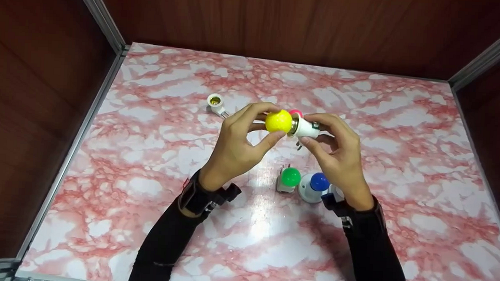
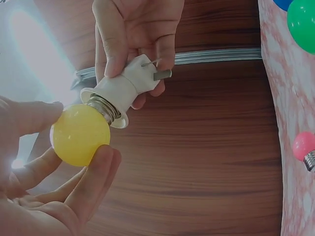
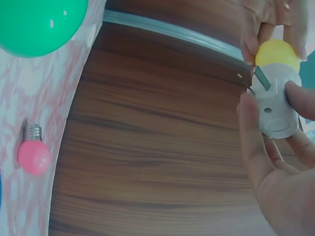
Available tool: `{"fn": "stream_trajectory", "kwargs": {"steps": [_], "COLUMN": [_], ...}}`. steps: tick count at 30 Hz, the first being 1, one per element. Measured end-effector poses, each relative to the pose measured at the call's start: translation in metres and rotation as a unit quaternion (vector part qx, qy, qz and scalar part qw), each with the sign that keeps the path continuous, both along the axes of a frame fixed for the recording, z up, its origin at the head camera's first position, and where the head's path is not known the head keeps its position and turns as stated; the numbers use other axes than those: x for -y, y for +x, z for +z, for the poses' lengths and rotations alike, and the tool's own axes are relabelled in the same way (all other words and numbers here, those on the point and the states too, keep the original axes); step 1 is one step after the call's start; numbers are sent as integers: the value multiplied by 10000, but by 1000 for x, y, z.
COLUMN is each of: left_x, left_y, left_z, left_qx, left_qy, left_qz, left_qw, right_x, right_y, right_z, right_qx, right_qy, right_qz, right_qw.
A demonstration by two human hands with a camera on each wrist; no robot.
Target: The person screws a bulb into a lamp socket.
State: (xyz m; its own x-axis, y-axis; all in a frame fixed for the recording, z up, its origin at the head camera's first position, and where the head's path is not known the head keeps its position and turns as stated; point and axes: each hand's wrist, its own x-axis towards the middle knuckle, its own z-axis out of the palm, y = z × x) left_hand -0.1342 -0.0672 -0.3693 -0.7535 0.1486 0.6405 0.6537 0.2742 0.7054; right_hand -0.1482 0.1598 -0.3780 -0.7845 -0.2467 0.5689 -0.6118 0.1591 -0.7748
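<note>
Both hands [image 1: 237, 145] [image 1: 344, 155] close together, thumbs [image 1: 271, 141] opposite curled fingers [image 2: 91, 183].

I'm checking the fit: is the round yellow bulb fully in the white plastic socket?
Not fully: silver metal threads show between the round yellow bulb and the white plastic socket.

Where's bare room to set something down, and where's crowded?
Bare tabletop lies between the left wall and left sleeve, between the right hand and right wall, and behind the loose socket toward the back wall. Crowded: the middle, with the green bulb, blue bulb and pink bulb, the last partly hidden behind the held socket.
</note>
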Motion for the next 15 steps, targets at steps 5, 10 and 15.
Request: {"fn": "stream_trajectory", "kwargs": {"steps": [5, 10, 15], "left_x": [1, 3, 4], "left_y": [-1, -1, -2], "left_z": [0, 0, 0], "left_qx": [36, 36, -61], "left_qy": [-108, -188, -291], "left_qz": [34, -36, -117], "left_qw": [9999, 9998, 9995], "right_x": [-2, -3, -5], "right_y": [-2, -3, -4], "right_z": [-1, -1, -1], "right_qx": [-216, -322, -300], "right_qy": [-72, -95, -53], "right_qz": [-114, -90, -37], "right_qw": [9997, 9994, 9995]}}
